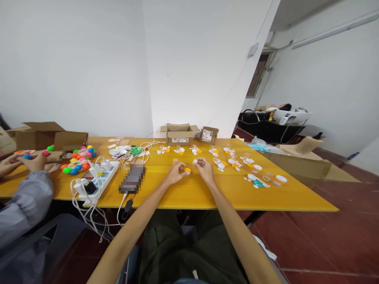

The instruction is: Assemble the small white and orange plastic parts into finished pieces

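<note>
Over the front middle of the yellow table, my left hand (175,175) is closed with thumb and fingertips on a small orange round plastic piece (187,170). To its right, my right hand (205,169) pinches a small white plastic piece (195,161), its exact kind too small to make out. The two hands are apart, with a short gap between them. A small clear plastic piece (175,160) lies just behind my left hand. Beyond and to the right are several small groups of white and orange parts (220,164), and one group with a teal part (258,183).
An orange-lidded jar (280,180) stands at the right. Small cardboard boxes (179,135) line the wall. A white power strip (102,179) with cables and a phone (132,178) lie on the left. Further left, a co-worker's hands (37,161) handle coloured balls (77,161).
</note>
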### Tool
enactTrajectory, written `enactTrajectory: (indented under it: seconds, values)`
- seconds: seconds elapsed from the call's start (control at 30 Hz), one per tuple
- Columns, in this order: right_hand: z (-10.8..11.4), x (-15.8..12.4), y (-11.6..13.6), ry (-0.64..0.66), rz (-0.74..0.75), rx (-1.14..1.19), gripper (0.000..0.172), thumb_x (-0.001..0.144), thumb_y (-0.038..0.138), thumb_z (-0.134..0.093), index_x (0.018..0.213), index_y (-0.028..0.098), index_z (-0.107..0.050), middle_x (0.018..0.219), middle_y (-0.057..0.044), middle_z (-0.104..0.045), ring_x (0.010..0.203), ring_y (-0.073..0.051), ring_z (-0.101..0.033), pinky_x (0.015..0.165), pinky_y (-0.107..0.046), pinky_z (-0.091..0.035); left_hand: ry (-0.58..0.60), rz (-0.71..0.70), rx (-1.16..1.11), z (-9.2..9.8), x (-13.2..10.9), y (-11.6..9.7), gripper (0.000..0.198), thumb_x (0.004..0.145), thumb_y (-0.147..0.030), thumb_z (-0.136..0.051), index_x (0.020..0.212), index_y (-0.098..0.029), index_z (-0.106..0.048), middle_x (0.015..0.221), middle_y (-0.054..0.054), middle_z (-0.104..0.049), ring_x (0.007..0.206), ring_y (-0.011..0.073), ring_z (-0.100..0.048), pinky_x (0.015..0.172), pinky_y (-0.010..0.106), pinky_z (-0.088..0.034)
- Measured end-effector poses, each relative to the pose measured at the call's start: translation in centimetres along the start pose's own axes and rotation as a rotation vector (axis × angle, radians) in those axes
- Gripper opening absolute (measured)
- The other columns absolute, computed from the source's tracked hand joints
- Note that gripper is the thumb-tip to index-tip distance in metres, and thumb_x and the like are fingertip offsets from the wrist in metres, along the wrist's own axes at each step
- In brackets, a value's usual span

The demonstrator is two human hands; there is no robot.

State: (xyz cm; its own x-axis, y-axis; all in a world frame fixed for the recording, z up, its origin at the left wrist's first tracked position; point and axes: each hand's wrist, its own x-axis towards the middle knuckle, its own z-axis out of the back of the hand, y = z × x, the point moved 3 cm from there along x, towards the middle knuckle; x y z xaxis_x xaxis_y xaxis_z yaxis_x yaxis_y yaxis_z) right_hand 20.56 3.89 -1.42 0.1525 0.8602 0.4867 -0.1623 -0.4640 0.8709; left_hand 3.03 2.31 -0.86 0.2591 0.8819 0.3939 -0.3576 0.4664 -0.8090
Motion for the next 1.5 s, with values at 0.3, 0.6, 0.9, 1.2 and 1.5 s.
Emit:
enactTrajectory:
  seconds: [0.3,0.6,0.9,1.2,1.5]
  values:
    - [-1.0,-0.9,-0.1,0.169,-0.014,0.019,0.013,0.067,0.032,-0.068,0.074,0.022,-0.064,0.073,-0.002,-0.071,0.069,-0.02,-0.067,0.066,-0.032,-0.056,0.038,-0.01,0.214,-1.6,0.8,0.8,0.026,0.064,-0.036,-0.08,0.077,-0.018,-0.066,0.081,0.001,-0.062,0.078,0.0177,-0.057,0.075,0.031,-0.047]
    - [-1.7,-1.8,1.5,0.241,0.079,-0.057,0.006,0.069,0.027,-0.062,0.073,0.023,-0.064,0.073,-0.001,-0.072,0.068,-0.019,-0.067,0.067,-0.031,-0.054,0.082,-0.001,0.121,-1.5,1.0,1.4,0.021,0.064,-0.032,-0.078,0.069,-0.017,-0.066,0.069,-0.003,-0.056,0.067,0.0131,-0.052,0.065,0.026,-0.042]
    - [-1.6,-2.3,2.4,0.246,0.14,-0.161,0.011,0.074,0.031,-0.06,0.072,0.024,-0.068,0.075,-0.002,-0.074,0.072,-0.021,-0.068,0.07,-0.032,-0.052,0.076,0.035,0.1,-1.5,0.8,1.2,0.023,0.062,-0.033,-0.078,0.065,-0.016,-0.063,0.064,-0.004,-0.053,0.065,0.0125,-0.049,0.063,0.025,-0.04]
    - [-1.6,-2.7,2.8,0.257,0.165,-0.172,0.016,0.078,0.034,-0.059,0.071,0.024,-0.07,0.076,-0.004,-0.074,0.072,-0.022,-0.067,0.07,-0.032,-0.052,0.054,0.037,0.137,-1.6,0.6,0.7,0.023,0.062,-0.033,-0.076,0.06,-0.017,-0.059,0.064,-0.004,-0.052,0.063,0.0122,-0.048,0.062,0.025,-0.038]
    - [-1.6,-2.7,3.1,0.274,0.214,-0.181,0.016,0.079,0.031,-0.058,0.069,0.023,-0.068,0.073,-0.004,-0.072,0.07,-0.021,-0.065,0.068,-0.032,-0.051,0.062,0.037,0.168,-1.3,0.5,0.2,0.023,0.063,-0.037,-0.075,0.063,-0.018,-0.063,0.065,-0.003,-0.054,0.067,0.0147,-0.051,0.064,0.027,-0.04]
